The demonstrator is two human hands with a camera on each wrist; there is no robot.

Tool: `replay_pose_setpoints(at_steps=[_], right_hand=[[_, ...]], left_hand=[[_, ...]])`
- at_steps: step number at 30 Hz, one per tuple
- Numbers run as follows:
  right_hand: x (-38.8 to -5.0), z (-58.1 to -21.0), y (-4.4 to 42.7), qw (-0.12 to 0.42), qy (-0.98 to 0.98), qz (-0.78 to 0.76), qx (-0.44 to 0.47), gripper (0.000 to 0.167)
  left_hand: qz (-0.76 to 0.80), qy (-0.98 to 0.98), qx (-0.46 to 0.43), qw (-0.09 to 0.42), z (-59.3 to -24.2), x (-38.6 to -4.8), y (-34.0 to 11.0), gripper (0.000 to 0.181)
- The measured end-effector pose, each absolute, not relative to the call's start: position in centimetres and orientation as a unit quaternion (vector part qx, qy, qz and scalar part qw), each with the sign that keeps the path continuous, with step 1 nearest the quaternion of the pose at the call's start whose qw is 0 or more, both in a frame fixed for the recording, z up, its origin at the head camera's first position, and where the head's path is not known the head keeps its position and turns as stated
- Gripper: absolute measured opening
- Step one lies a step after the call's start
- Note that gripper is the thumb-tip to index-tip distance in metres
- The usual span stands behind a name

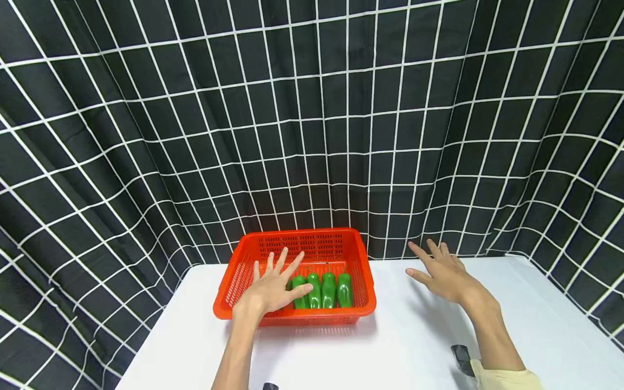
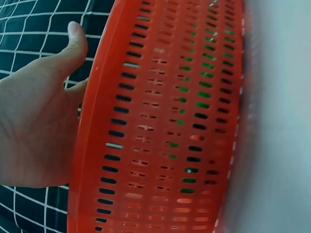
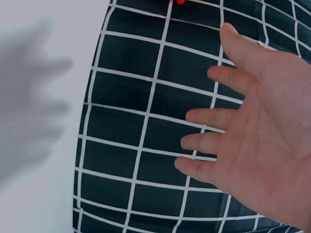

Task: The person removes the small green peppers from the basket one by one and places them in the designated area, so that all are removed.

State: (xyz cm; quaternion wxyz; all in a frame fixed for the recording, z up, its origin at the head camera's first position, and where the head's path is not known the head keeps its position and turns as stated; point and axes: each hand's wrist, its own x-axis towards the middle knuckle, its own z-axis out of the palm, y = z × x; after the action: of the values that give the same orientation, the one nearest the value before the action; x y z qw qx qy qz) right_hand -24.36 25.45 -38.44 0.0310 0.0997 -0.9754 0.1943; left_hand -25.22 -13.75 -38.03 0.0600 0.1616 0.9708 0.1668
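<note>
My left hand (image 1: 270,290) is spread over the front left part of a red plastic basket (image 1: 363,271), fingers straight and holding nothing. Inside the basket lie several green peppers (image 1: 329,290) in a row, stems toward the back; the hand partly covers the leftmost ones. From the left wrist, the slotted basket wall (image 2: 146,121) hides most of that hand's fingers, and green shows through its slots. My right hand (image 1: 446,273) hovers above the table to the right of the basket. Its fingers are spread and the palm (image 3: 272,136) is bare.
A white table (image 1: 400,346) carries the basket. Behind it and along both sides hangs a black curtain (image 1: 331,135) with a white grid. A dark band (image 1: 462,360) sits near the right wrist, by a pale sleeve (image 1: 507,378).
</note>
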Motion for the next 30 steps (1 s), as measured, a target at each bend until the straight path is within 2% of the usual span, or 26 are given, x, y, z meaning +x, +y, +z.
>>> replay_pose_setpoints(at_steps=[4, 13, 30], right_hand=[[-24.6, -38.2, 25.0, 0.034, -0.974, 0.197, 0.11, 0.074], [-25.2, -36.9, 22.8, 0.035, -0.967, 0.213, 0.137, 0.072], [-26.9, -35.7, 17.1, 0.032, -0.954, 0.233, 0.185, 0.069]], left_hand=[[0.146, 0.974, 0.155, 0.074, -37.1, -25.4, -14.6, 0.09], [0.136, 0.977, 0.105, 0.13, -36.0, -25.2, -18.8, 0.12], [0.188, 0.973, 0.06, 0.116, -37.5, -24.5, -25.8, 0.14]])
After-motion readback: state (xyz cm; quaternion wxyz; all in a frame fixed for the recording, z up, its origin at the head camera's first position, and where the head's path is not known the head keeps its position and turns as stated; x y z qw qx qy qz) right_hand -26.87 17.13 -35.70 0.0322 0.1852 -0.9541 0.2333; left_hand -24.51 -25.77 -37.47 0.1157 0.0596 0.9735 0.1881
